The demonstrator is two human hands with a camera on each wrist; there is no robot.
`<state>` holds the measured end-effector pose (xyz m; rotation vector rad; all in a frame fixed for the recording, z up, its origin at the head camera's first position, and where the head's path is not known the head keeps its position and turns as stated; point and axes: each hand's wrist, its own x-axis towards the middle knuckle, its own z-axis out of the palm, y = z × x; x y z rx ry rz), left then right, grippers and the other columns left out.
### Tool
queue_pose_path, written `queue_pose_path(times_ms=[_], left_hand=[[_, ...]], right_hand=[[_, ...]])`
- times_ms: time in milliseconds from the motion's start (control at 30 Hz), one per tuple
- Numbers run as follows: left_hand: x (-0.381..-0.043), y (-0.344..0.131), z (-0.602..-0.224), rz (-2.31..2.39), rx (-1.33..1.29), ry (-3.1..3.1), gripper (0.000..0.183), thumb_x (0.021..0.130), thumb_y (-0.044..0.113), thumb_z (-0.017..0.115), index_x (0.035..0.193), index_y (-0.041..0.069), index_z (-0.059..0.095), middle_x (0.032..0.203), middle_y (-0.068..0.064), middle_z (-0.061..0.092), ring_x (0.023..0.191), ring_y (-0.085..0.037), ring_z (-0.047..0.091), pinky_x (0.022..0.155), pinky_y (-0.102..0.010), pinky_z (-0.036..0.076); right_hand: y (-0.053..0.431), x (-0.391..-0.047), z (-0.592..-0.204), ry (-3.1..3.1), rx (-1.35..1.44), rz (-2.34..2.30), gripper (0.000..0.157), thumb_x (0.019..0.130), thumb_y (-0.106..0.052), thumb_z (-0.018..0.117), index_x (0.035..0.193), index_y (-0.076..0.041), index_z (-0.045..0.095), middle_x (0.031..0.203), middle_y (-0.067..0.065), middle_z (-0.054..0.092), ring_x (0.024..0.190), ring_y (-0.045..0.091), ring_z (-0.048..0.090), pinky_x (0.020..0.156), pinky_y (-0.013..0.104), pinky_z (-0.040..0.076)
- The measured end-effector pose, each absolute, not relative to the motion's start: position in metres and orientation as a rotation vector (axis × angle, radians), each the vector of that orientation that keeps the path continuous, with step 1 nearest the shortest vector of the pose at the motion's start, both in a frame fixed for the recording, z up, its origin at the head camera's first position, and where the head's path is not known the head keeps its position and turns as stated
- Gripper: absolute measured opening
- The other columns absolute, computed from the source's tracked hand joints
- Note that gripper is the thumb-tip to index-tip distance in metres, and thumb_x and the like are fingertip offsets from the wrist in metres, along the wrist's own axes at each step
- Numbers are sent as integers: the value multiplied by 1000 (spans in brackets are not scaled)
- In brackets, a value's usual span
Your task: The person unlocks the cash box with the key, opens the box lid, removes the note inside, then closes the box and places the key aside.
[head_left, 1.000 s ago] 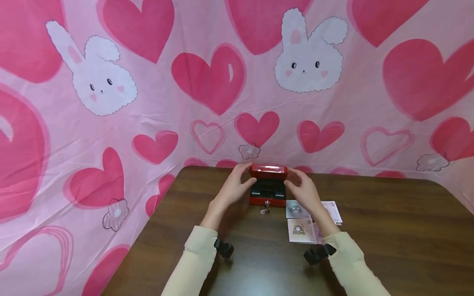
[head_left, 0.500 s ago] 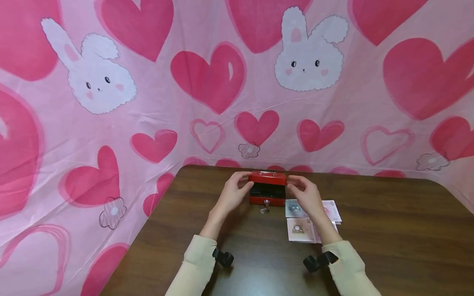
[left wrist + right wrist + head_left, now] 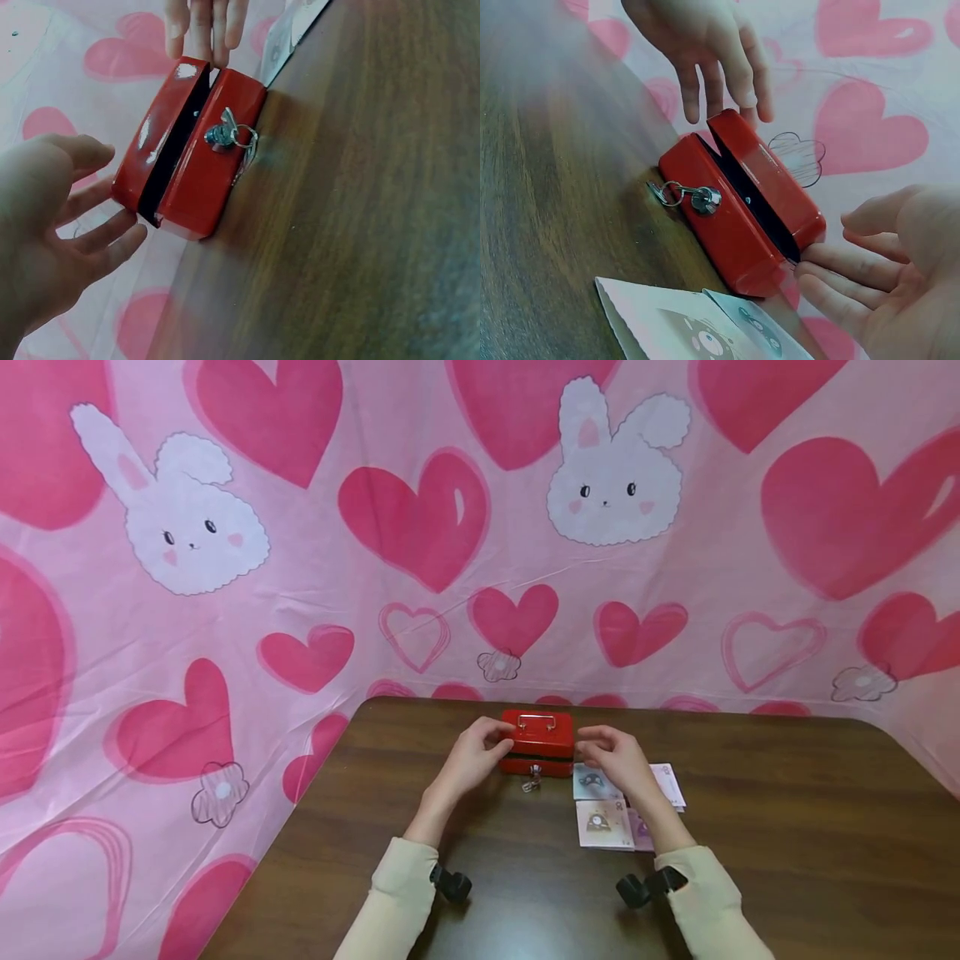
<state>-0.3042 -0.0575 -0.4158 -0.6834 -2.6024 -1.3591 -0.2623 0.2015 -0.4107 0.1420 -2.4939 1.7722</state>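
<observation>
A small red cash box [image 3: 537,745] stands near the table's far edge, its lid [image 3: 154,139] lowered but with a dark gap along the front. Two keys on a ring [image 3: 671,193] hang from the lock on its front. At the box's left side is my left hand [image 3: 474,756], its fingertips at the lid's edge and the thumb raised apart. My right hand [image 3: 617,758] is at the opposite side, relaxed fingers [image 3: 847,270] at the lid's lower corner. Neither hand grasps the box. Inside the box it is dark.
Play-money style notes with animal pictures [image 3: 604,823] lie on the brown wooden table [image 3: 787,827], right of the box and partly under the right forearm. A pink cloth with hearts and rabbits [image 3: 420,518] hangs behind the table.
The cash box's lid has swung down toward the front, from wide open to almost closed. Both hands have come down slightly with it, staying at its sides.
</observation>
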Motion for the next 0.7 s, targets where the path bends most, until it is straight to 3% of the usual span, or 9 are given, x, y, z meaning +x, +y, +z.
queue_pose_path(times_ms=[167,467,700], left_hand=[[-303,-57,-416,-1292,-677,-2647,22,95,18,67,115,13,72,110,-2,65,95,-17,61,88,-35,54],[-304,-55,-420,-1185,-677,-2661,20,93,10,67,110,13,75,104,-1,62,91,-16,61,84,-32,54],[-305,-53,-423,-1063,-694,-2677,21,92,7,68,110,13,77,99,-1,61,92,-16,60,84,-32,53]], right_hand=[[201,-261,-410,-2555,181,1695,37,98,-14,61,127,8,60,120,28,66,103,35,69,87,42,59],[197,-264,-417,-2625,242,1515,31,96,-14,64,123,0,67,119,21,70,103,29,68,87,35,57],[193,-266,-423,-2625,224,1317,26,92,-11,68,117,-3,72,115,19,72,103,32,69,92,47,54]])
